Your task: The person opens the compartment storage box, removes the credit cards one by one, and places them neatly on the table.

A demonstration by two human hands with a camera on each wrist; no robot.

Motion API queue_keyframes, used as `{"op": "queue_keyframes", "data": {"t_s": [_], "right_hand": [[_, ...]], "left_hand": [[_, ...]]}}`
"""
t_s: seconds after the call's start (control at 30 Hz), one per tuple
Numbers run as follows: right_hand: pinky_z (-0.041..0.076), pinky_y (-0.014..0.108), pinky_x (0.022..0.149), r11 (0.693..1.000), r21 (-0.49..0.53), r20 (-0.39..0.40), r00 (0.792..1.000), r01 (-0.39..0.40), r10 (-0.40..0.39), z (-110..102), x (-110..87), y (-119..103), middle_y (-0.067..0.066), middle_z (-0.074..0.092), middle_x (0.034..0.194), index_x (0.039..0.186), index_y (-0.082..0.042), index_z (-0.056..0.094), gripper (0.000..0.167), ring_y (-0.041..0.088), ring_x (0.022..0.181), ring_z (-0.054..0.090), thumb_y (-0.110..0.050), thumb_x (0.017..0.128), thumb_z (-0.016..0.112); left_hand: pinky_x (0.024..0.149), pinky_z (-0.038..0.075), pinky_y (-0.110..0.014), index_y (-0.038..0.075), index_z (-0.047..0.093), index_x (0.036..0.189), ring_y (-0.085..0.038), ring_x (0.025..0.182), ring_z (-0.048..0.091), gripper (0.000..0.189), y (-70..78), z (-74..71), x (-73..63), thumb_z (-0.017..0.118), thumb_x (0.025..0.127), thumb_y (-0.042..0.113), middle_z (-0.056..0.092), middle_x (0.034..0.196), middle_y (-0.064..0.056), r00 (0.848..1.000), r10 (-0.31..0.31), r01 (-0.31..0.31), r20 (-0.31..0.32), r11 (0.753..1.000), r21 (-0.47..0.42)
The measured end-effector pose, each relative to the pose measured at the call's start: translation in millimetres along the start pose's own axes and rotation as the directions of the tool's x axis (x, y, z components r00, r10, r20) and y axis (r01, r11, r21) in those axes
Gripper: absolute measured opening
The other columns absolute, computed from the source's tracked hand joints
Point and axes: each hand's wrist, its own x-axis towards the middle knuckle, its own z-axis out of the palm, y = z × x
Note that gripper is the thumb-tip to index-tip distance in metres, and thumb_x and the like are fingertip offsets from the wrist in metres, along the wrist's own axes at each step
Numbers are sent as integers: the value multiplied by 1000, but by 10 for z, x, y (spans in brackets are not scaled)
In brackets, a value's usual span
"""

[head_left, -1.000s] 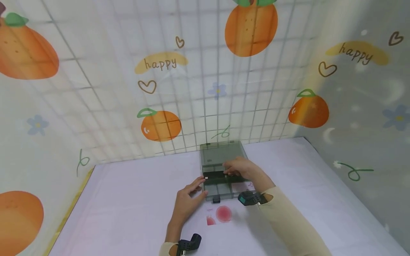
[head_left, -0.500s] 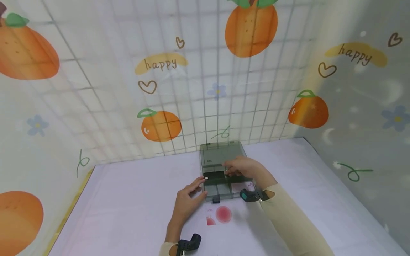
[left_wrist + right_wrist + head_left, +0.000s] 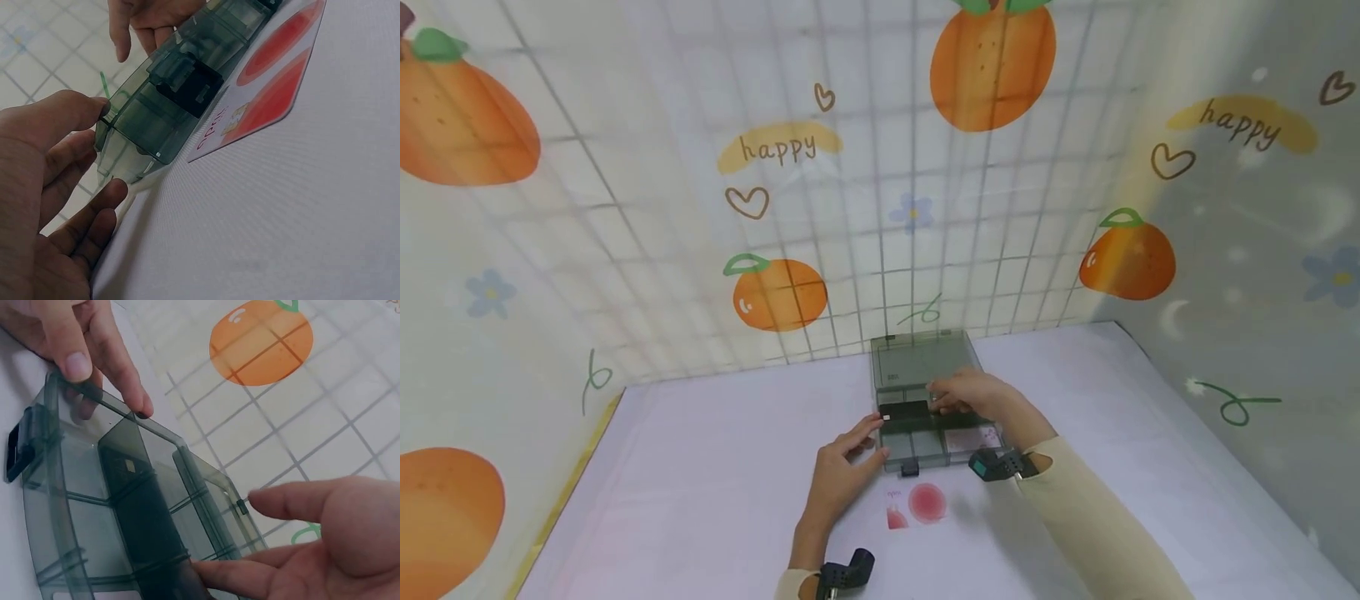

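A translucent green-grey compartment box (image 3: 925, 460) lies on the table with its lid (image 3: 925, 360) folded back. My left hand (image 3: 844, 468) is at its left end; in the right wrist view the thumb and one finger touch the rim apart from each other. A black card-like piece (image 3: 904, 411) with a small pale, chip-like mark lies across the middle of the box. My right hand (image 3: 970, 395) reaches over the box from the right. One fingertip (image 3: 203, 567) meets the dark piece near its right end, and another finger extends beside the lid; its grip is partly hidden.
A white and red card (image 3: 917, 505) lies flat in front of the box latch (image 3: 909, 468). Another pale card (image 3: 968, 439) with a purplish print lies in the front right compartment. A patterned curtain (image 3: 913, 167) stands directly behind the box.
My right hand has shifted slightly to the right, and the right end of the black piece shows more plainly. The left hand stays on the box. The head view has moved a little.
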Motion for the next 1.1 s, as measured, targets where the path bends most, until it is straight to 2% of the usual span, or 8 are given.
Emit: {"op": "queue_keyframes", "data": {"t_s": [0.17, 0.3, 0.47, 0.57, 0.67, 0.8, 0.93, 1.1], "right_hand": [[43, 37, 82, 999, 35, 55, 998, -39, 37, -31, 72, -17, 20, 70, 117, 116, 13, 62, 49, 26, 92, 61, -34, 102, 57], [39, 33, 73, 995, 95, 50, 998, -28, 23, -25, 83, 6, 25, 68, 118, 104, 12, 60, 39, 26, 85, 59, -26, 102, 57], [33, 28, 59, 996, 83, -29, 1000, 14, -12, 9, 26, 24, 23, 71, 109, 94, 14, 65, 32, 19, 68, 55, -17, 100, 59], [29, 26, 55, 999, 32, -100, 994, 37, -34, 40, 17, 19, 16, 75, 95, 100, 11, 72, 32, 14, 62, 50, -19, 98, 63], [39, 27, 65, 996, -66, -155, 985, 60, -70, 86, 33, 24, 10, 75, 90, 106, 3, 76, 32, 15, 71, 58, -26, 97, 66], [49, 41, 86, 983, -168, -223, 968, 77, -114, 166, 55, 42, 9, 75, 100, 105, 0, 78, 31, 23, 88, 65, -29, 95, 70], [52, 46, 86, 983, -170, -261, 960, 63, -106, 250, 69, 53, 11, 73, 107, 101, -3, 80, 25, 24, 89, 65, -25, 92, 74], [53, 46, 84, 982, -185, -276, 956, 48, -99, 276, 99, 61, 10, 73, 103, 101, -4, 80, 22, 24, 87, 64, -22, 92, 73]], "left_hand": [[87, 53, -32, 15, 69, 131, -17, 100, 66, 45, 29, -18, 9, 78, 89, 30, 61, 137, 9, 999, 37, -37, -13, 999, -4], [89, 53, -34, 16, 69, 131, -17, 101, 66, 46, 53, -16, 2, 78, 89, 32, 61, 137, 9, 1000, 6, -6, 0, 1000, -16], [89, 52, -33, 16, 68, 131, -14, 101, 66, 47, 31, 4, -4, 78, 89, 33, 60, 138, 11, 1000, 6, -6, 7, 1000, -20], [87, 53, -32, 17, 69, 131, -14, 99, 67, 45, 10, 5, 11, 78, 89, 32, 61, 137, 12, 999, 37, -37, -13, 999, -4], [85, 52, -32, 20, 69, 131, -13, 98, 67, 44, 6, -13, 29, 78, 89, 32, 61, 135, 15, 999, 44, -43, -22, 999, 17], [86, 52, -32, 22, 69, 131, -11, 100, 66, 44, 12, -29, 27, 78, 89, 33, 60, 135, 19, 1000, 11, -10, -8, 1000, 22], [86, 52, -31, 22, 69, 131, -10, 100, 66, 44, 32, -32, 12, 78, 89, 32, 60, 135, 17, 1000, -8, 8, -4, 1000, 20], [87, 52, -34, 19, 69, 130, -15, 100, 67, 43, 64, -26, 19, 78, 89, 28, 61, 136, 13, 1000, 13, -13, -2, 1000, 11]]}}
